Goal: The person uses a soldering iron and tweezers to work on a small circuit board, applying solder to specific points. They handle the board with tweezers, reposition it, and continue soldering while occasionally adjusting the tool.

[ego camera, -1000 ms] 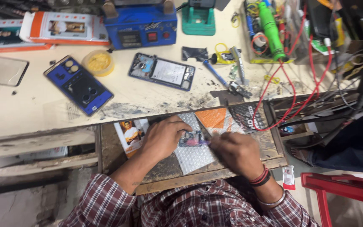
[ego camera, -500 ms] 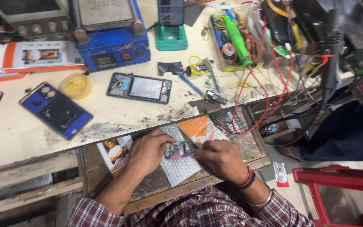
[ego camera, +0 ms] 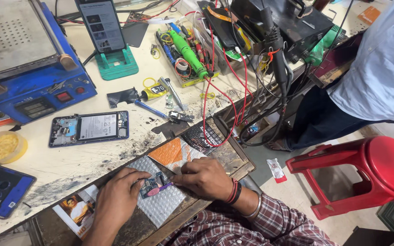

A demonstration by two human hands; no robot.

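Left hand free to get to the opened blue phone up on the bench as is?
Probably yes. The left hand is pressing the small circuit board on the bubble wrap; the bench between it and the opened phone looks bare.

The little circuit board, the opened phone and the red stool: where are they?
circuit board (ego camera: 152,184), head view, its middle.
opened phone (ego camera: 89,128), head view, its inner plate.
red stool (ego camera: 393,161), head view, its seat.

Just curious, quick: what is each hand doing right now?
Left hand: closed, pinning the small circuit board on the bubble wrap.
Right hand: closed on a purple tool.
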